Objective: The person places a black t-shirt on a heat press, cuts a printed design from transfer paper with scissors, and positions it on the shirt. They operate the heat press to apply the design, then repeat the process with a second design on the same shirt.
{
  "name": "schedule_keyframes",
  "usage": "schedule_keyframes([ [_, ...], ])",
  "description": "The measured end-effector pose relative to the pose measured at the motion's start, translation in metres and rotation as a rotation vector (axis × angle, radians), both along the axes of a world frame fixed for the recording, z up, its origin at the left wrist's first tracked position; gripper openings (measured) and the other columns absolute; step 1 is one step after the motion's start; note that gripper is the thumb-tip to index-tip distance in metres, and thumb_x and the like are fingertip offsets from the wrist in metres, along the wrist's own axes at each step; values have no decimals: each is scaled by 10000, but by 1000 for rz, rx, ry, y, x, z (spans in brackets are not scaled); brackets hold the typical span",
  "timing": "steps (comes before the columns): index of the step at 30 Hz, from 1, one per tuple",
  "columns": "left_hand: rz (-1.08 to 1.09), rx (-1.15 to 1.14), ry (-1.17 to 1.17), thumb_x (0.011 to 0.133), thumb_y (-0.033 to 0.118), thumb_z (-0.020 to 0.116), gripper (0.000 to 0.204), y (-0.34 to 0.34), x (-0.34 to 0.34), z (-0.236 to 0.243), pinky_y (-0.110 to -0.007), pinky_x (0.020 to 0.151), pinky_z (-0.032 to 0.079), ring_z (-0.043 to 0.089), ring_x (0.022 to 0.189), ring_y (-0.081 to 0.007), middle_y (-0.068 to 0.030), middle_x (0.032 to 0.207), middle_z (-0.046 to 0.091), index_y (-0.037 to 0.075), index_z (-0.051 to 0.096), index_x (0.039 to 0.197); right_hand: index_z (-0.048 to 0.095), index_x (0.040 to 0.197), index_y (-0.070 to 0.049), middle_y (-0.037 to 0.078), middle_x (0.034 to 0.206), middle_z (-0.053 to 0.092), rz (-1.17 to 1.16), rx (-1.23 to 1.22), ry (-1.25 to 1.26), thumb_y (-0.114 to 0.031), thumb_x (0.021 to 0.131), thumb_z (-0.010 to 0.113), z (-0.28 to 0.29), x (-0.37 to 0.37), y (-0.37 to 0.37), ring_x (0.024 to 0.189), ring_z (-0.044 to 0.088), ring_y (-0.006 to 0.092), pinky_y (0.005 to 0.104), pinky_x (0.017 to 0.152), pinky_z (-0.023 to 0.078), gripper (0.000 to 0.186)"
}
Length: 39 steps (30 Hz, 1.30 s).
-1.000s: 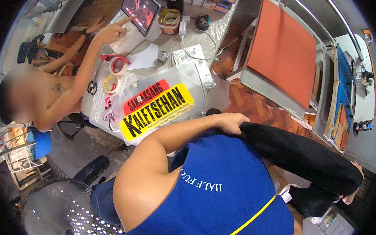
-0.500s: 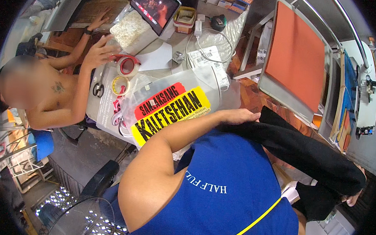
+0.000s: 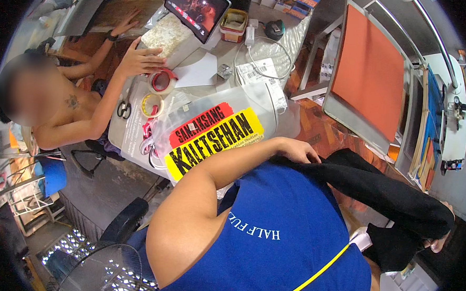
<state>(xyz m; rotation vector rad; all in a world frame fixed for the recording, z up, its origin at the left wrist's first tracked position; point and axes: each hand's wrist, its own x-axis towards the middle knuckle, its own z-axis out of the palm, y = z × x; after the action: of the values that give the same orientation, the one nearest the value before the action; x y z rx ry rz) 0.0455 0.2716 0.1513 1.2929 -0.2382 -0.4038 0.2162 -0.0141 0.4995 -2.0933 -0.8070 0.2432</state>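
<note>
A long black garment (image 3: 388,193), folded or bunched, stretches across in front of my blue sleeveless shirt toward the right; its exact kind does not show. My left hand (image 3: 298,150) is at its near-left end, knuckles up, with bent fingers gripping the black fabric. At the far right end my right hand (image 3: 440,241) shows only in part, fingers curled round the cloth edge. Most of my right forearm is hidden behind the garment. A lower fold (image 3: 391,248) hangs below the main length.
Left of my hands stands a table with a clear plastic bag (image 3: 256,102) bearing a red and yellow print, tape rolls (image 3: 162,81), scissors (image 3: 124,110) and a tablet (image 3: 198,9). A co-worker (image 3: 82,106) sits across it. An orange-topped press-like board (image 3: 366,73) stands ahead right.
My left hand has turned knuckles up, its fingers now bent down on the cloth. The garment's upper edge has dropped slightly. The co-worker's nearer hand has moved onto the pale block.
</note>
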Motion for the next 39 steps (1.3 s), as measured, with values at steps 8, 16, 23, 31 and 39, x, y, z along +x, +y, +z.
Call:
schedule_keyframes([
  [8,208,102,101,923,313,755,399,5,5,-1,-334,840,541,684,911,-160,-80,1020,771,18,742,1193,713,934,-56,85,837,724,28,5,6,-202,529,859,2,9,0,778,713,204,325,823,558,455],
  [16,273,-44,125,907,303,778,316,2,3,-10,-315,738,523,643,801,-116,-20,880,735,39,771,1081,709,950,-53,85,854,723,71,13,10,-217,544,860,11,19,2,793,710,204,326,831,554,463],
  [23,368,23,123,964,390,756,409,13,-8,2,-328,850,531,665,925,-130,-51,978,763,24,754,1148,707,963,-51,86,868,722,164,62,24,-230,556,861,28,29,12,806,707,204,327,839,550,471],
  [31,956,554,14,954,290,742,539,109,-49,52,-406,901,556,728,1000,-311,-202,1238,712,28,602,1404,704,979,-48,86,885,720,309,136,37,-244,571,862,52,47,20,820,704,204,329,848,546,479],
  [39,1625,239,276,955,91,635,679,232,-115,106,-330,635,550,682,657,-185,-124,769,720,-54,325,1541,701,994,-45,86,902,719,407,183,64,-259,586,863,60,58,31,835,700,205,330,857,542,489],
])
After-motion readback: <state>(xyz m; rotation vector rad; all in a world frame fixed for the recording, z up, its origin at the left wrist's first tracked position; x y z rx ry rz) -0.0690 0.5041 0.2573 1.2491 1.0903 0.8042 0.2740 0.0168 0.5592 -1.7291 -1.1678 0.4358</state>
